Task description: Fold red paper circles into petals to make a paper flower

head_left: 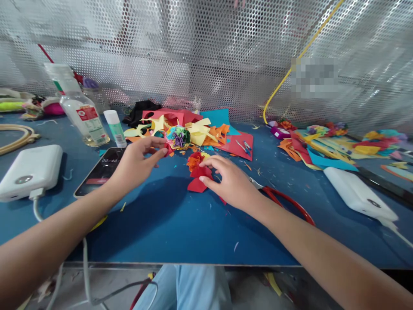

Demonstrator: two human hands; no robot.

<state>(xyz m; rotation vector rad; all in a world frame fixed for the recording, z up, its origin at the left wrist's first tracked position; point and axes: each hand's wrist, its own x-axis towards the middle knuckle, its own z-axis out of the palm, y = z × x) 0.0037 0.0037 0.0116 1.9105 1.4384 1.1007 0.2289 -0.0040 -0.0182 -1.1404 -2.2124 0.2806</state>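
My left hand [143, 157] is closed, pinching a small red paper piece [167, 149] between thumb and fingertips. It is beside a multicoloured crumpled paper flower [179, 137]. My right hand [229, 178] has its thumb and index finger curled around red paper pieces [197, 184] on the table; its other fingers are partly hidden. An orange-red ruffled paper flower [194, 162] touches the far side of these pieces. Close to the right wrist lie red-handled scissors [288, 202], partly covered by the forearm.
Cut paper sheets and scraps [200, 131] lie behind the hands. At left are a phone [100, 172], a glue stick [115, 128], a clear bottle [84, 116] and a white power bank [32, 172]. Another power bank [361, 193] and more coloured paper [318, 148] lie at right.
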